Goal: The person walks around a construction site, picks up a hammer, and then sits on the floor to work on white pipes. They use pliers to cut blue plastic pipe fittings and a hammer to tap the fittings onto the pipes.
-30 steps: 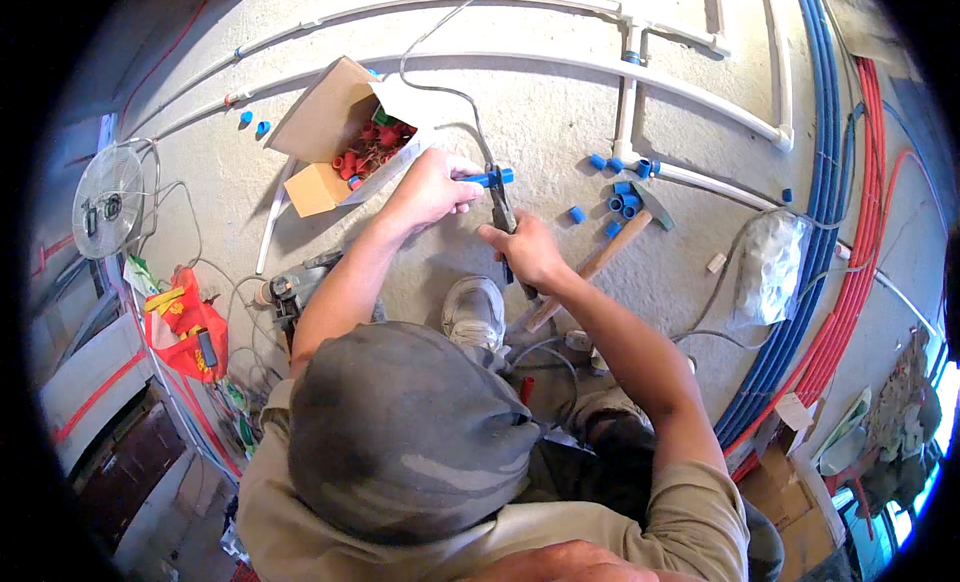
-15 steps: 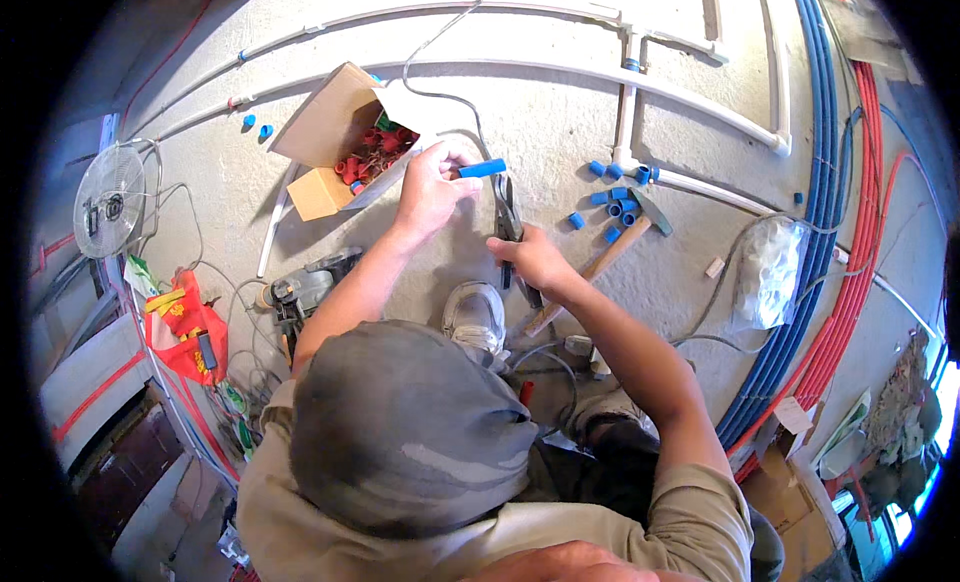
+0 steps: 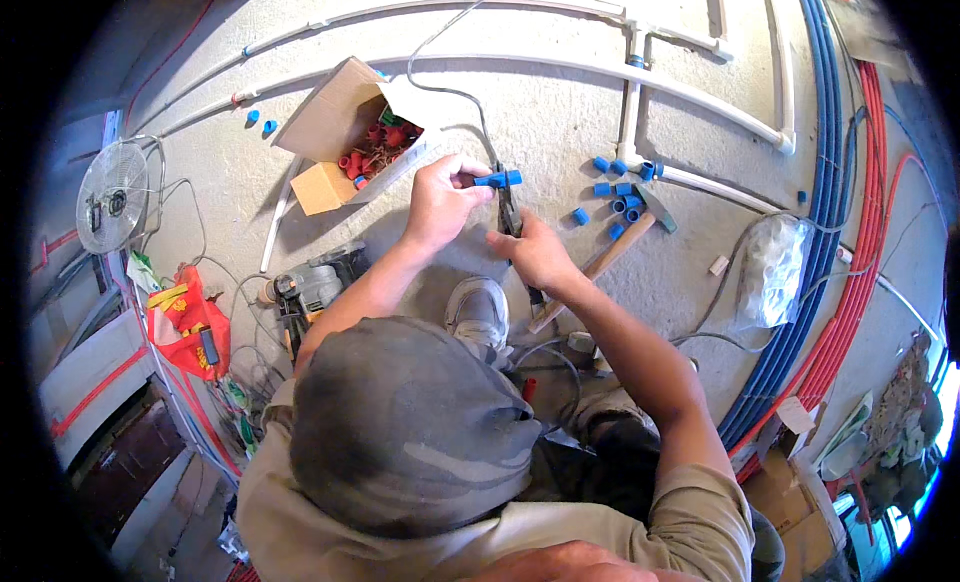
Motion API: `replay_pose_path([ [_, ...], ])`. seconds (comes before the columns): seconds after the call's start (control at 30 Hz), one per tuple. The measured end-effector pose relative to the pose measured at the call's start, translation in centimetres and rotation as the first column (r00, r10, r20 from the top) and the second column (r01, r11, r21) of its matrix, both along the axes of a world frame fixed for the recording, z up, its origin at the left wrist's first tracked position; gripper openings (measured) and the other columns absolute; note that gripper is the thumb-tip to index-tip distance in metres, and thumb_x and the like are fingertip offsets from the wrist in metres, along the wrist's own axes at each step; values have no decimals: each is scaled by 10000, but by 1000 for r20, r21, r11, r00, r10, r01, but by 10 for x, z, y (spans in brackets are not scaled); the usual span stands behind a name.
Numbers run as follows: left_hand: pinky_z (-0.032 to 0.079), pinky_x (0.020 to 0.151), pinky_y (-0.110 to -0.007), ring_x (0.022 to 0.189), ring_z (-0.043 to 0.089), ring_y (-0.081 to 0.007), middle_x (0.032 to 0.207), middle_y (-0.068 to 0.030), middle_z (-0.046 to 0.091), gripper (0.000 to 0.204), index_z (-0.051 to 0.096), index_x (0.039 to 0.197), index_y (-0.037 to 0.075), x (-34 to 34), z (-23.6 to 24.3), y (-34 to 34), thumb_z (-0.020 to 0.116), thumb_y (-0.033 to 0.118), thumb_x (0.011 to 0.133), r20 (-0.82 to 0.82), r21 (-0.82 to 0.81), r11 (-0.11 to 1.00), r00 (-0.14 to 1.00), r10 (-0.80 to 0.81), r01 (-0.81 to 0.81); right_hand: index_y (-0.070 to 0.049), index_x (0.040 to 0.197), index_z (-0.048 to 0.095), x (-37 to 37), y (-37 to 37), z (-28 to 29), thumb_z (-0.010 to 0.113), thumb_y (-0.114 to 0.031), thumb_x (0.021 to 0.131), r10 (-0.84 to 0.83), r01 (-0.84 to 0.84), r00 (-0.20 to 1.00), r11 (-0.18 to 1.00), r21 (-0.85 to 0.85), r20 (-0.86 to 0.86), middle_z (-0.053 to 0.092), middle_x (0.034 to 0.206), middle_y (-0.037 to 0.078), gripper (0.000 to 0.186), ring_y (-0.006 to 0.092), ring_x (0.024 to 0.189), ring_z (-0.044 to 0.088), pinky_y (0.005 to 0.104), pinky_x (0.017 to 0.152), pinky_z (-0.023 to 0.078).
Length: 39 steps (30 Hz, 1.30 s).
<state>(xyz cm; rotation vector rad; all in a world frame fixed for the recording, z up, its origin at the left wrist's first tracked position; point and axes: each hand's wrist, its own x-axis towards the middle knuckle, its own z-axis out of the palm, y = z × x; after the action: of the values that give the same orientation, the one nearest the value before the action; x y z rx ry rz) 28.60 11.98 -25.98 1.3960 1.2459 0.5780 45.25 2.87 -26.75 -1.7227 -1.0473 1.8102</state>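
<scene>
Pinched in my left hand point(image 3: 445, 197) is a short blue plastic tube point(image 3: 505, 178), held out in front of me. A dark plier-like tool point(image 3: 508, 210) stands upright with its jaws at the tube. The tool's handles are gripped by my right hand point(image 3: 535, 250). A wooden-handled hammer point(image 3: 610, 262) lies beside my right hand, near several small blue fittings point(image 3: 623, 198). An open cardboard box point(image 3: 318, 117) holding several red fittings point(image 3: 387, 140) sits beyond my left hand. My shoe point(image 3: 475, 314) is below the tool.
White pipes point(image 3: 700, 102) run across the concrete floor. Blue point(image 3: 820, 182) and red lines point(image 3: 872, 182) run along the right, beside a clear plastic bag point(image 3: 770, 277). On the left are a fan point(image 3: 110, 197), a red bag point(image 3: 185, 337) and a power tool point(image 3: 305, 292), with loose cables around.
Half a second ago the blue tube was raised off the tool's jaws; it is now down in them again. My left hand has shifted rightward and slightly down.
</scene>
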Motion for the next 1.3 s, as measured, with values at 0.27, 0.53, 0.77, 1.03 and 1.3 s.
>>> replay_pose_path([
  [0.27, 489, 618, -228, 689, 583, -47, 784, 5, 671, 200, 735, 967, -3, 3, 1, -4, 775, -65, 782, 35, 52, 997, 998, 49, -51, 29, 1136, 623, 0, 2, 4, 725, -394, 903, 35, -33, 997, 999, -21, 74, 710, 998, 283, 493, 443, 1027, 687, 487, 897, 514],
  [0.53, 517, 640, -247, 711, 627, -70, 809, -24, 709, 173, 743, 954, -15, 1, -6, 1, 762, -64, 789, -41, 33, 999, 999, 0, 2, 3, 932, 623, -9, -6, -28, 761, -369, 893, -105, 102, 993, 993, -52, -59, 673, 743, 161, 398, 268, 700, 691, 429, 658, 533],
  [0.77, 547, 668, -257, 741, 678, -119, 840, -77, 727, 183, 736, 969, -42, -2, -30, 2, 717, -98, 796, 73, -236, 969, 994, 85, -66, -47, 770, 601, -23, -11, -41, 763, -333, 916, -296, 256, 949, 924, -284, -108, 573, 625, 40, 360, 159, 506, 533, 350, 483, 427],
  [1.03, 550, 726, -246, 811, 673, -95, 919, -59, 724, 225, 709, 1012, -27, 2, -17, 1, 761, -86, 801, 137, -76, 977, 968, 210, -201, 35, 900, 686, -10, -14, -58, 728, -374, 902, -157, 127, 972, 977, -168, -173, 691, 797, 128, 410, 218, 735, 672, 403, 685, 519],
  [1.3, 563, 717, -242, 802, 683, -89, 907, -62, 733, 217, 714, 1025, -27, 6, 7, -12, 778, -58, 820, -3, 16, 992, 992, 127, -127, 34, 1183, 601, -7, 5, 5, 731, -328, 906, 32, -32, 998, 999, 6, 60, 710, 1002, 251, 473, 417, 983, 693, 482, 869, 517],
])
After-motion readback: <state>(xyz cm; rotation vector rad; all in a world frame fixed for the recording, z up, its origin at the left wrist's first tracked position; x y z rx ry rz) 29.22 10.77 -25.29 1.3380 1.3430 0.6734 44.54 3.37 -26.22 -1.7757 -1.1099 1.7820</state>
